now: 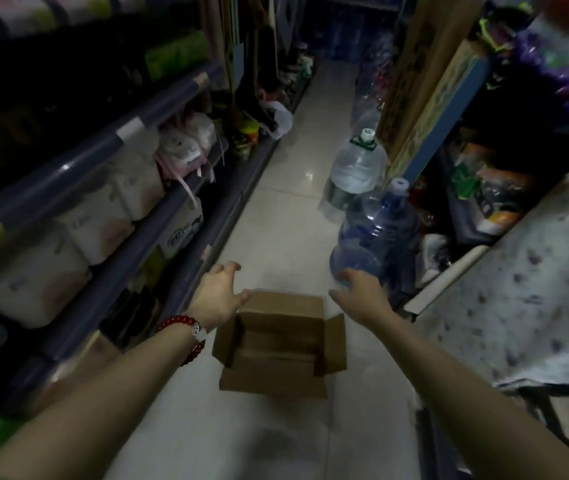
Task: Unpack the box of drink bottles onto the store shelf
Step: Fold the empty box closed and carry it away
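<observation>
The box (277, 344) sits on the floor (276, 216) at 6 o'clock, flaps open, interior apparently empty. Left hand (219, 292) and right hand (362, 294) hover with fingers apart, flanking it, probably for lifting.

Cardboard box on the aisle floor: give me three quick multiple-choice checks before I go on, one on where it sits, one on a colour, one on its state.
1. Where is the cardboard box?
A. on the left shelf
B. on the floor, between the two arms
C. on top of a water jug

2. What colour is the bracelet on the left wrist?
A. red
B. green
C. yellow

3. What state is the box in?
A. taped shut
B. crushed flat
C. flaps open, no bottles visible inside

Key: 1 B, it rests on the pale tiles below the left hand and right hand. 2 A, the beads are red. 3 C, the flaps stand apart and only bare cardboard shows inside.
</observation>
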A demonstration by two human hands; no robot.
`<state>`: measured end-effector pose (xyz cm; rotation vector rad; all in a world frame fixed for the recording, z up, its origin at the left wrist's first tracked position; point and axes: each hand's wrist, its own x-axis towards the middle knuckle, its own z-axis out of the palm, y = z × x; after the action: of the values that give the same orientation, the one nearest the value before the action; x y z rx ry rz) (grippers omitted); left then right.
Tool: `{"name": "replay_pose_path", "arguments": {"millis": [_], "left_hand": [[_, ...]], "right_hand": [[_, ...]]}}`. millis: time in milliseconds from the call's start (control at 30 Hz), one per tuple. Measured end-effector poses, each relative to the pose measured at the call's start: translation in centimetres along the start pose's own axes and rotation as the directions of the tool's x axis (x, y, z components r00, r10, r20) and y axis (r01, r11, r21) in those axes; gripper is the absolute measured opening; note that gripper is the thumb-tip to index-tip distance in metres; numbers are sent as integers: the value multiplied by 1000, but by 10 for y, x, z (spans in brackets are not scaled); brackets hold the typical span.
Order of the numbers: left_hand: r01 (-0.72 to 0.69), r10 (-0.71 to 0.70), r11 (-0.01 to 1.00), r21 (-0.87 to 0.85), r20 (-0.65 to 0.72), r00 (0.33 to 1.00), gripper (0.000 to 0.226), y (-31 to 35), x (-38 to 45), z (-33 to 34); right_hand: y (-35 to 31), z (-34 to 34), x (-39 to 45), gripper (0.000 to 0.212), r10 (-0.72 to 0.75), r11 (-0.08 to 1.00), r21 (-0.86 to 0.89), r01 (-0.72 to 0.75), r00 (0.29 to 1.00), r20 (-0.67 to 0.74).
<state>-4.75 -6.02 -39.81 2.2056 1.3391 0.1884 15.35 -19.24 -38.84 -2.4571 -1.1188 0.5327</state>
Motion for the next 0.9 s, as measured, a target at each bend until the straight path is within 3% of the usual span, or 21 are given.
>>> {"name": "replay_pose_path", "arguments": {"millis": [233, 433, 567, 767, 900], "left_hand": [[2, -2, 1000, -16, -20, 1000, 57, -95, 43, 106], [15, -15, 1000, -26, -14, 1000, 58, -152, 74, 176], [-10, 9, 999, -33, -24, 1000, 61, -170, 91, 203], [52, -57, 993, -103, -51, 997, 77, -189, 111, 227], [63, -68, 970, -234, -15, 998, 73, -188, 111, 238]], "right_hand": [[67, 138, 37, 17, 5, 1000, -5, -5, 997, -75], [119, 216, 58, 16, -20, 998, -54, 17, 998, -57], [142, 247, 67, 6, -65, 993, -108, 54, 993, -95], [161, 267, 76, 19, -78, 989, -140, 54, 982, -170], [171, 265, 80, 21, -76, 990, -130, 49, 975, -211]]}}
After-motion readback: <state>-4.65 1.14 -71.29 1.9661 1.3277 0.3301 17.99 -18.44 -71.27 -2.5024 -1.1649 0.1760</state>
